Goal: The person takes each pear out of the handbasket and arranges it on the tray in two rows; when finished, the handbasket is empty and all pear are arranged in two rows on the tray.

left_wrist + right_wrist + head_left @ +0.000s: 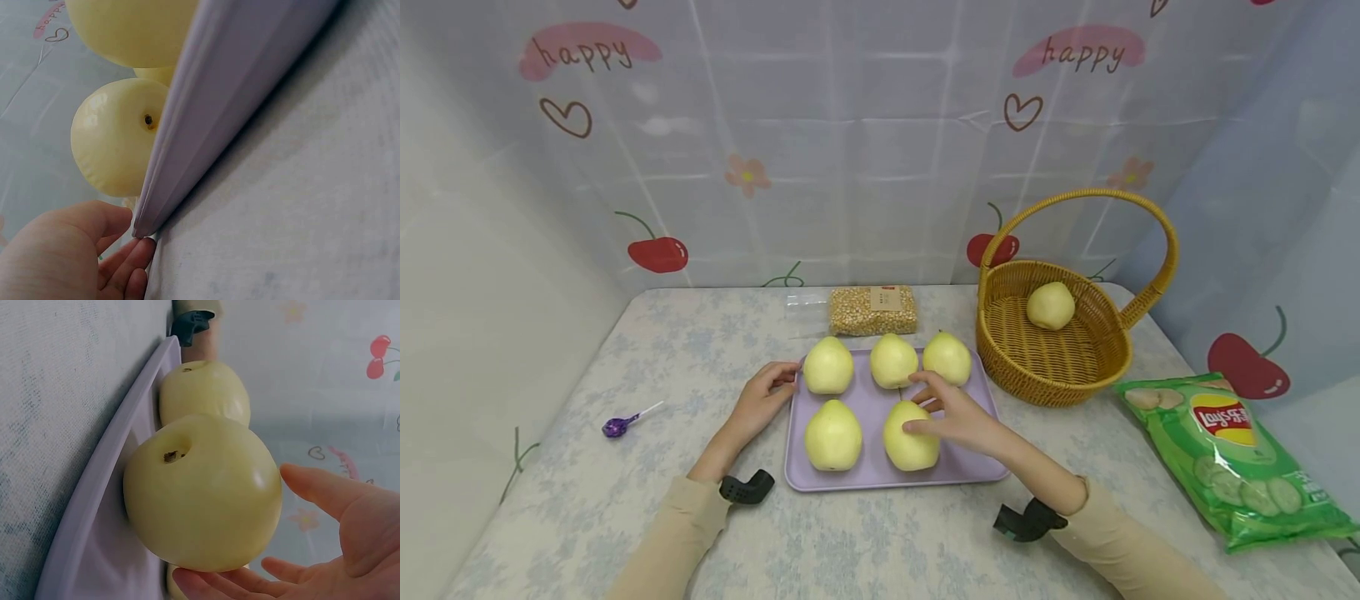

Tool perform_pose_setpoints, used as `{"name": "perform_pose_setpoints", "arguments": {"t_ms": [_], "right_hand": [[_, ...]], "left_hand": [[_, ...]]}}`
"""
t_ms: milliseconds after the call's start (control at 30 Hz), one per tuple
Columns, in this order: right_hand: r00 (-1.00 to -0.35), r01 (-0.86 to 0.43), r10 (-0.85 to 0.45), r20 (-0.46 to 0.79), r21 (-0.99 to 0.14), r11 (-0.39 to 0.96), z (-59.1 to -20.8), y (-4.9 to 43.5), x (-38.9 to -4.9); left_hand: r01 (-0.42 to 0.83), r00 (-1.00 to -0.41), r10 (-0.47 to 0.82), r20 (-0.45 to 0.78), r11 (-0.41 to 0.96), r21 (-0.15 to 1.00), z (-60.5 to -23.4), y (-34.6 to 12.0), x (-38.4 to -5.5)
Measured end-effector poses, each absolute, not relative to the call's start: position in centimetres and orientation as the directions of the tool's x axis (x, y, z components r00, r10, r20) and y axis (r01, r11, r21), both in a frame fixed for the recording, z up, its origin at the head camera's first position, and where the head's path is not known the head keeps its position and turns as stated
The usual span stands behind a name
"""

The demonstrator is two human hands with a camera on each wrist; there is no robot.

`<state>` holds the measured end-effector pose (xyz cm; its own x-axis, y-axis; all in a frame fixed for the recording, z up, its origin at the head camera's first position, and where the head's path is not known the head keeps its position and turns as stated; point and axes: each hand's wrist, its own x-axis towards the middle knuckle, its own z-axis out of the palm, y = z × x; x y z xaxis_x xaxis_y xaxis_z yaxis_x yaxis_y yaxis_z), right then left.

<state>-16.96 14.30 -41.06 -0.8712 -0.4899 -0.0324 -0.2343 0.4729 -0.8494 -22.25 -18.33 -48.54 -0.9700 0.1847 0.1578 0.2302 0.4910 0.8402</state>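
Observation:
Five pale yellow pears sit on a lilac tray [868,481]. My left hand [763,398] is at the tray's far left corner, and in the left wrist view its thumb and fingers [128,265] hold the rim from both sides. The back-left pear [115,140] is just beyond the thumb. My right hand [958,417] is at the front-right pear [910,446], its thumb [312,484] right at the skin and its fingers spread around the far side. The index finger stands apart from it. Beside it lies the front-left pear [833,437].
A wicker basket [1037,387] with a tall handle stands at the back right, one pear [1051,306] inside. Behind the tray lies a bag of corn kernels [868,312]. A green chip bag [1240,467] is far right, and a purple lollipop [616,427] at left.

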Motion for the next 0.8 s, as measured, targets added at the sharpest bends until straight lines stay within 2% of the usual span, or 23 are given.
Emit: {"name": "perform_pose_setpoints", "arguments": {"t_ms": [200, 367, 600, 800], "right_hand": [[-0.873, -0.203, -0.483, -0.071, -0.847, 0.491, -40.8, 14.5, -17.0], [-0.876, -0.18, -0.471, -0.1, -0.839, 0.514, -40.7, 14.7, -17.0], [-0.873, -0.188, -0.479, -0.096, -0.838, 0.512, -40.7, 14.8, -17.1], [-0.873, -0.186, -0.481, -0.086, -0.852, 0.489, -40.5, 15.0, -17.1]], "left_hand": [[0.237, -0.966, 0.208, 0.151, 0.493, 0.837, -45.8, -17.7, -20.7], [0.241, -0.965, 0.211, 0.154, 0.496, 0.834, -45.1, -17.5, -20.3], [0.25, -0.964, 0.211, 0.165, 0.489, 0.836, -45.3, -17.5, -20.5], [0.256, -0.963, 0.202, 0.177, 0.487, 0.835, -48.0, -18.3, -22.0]]}}
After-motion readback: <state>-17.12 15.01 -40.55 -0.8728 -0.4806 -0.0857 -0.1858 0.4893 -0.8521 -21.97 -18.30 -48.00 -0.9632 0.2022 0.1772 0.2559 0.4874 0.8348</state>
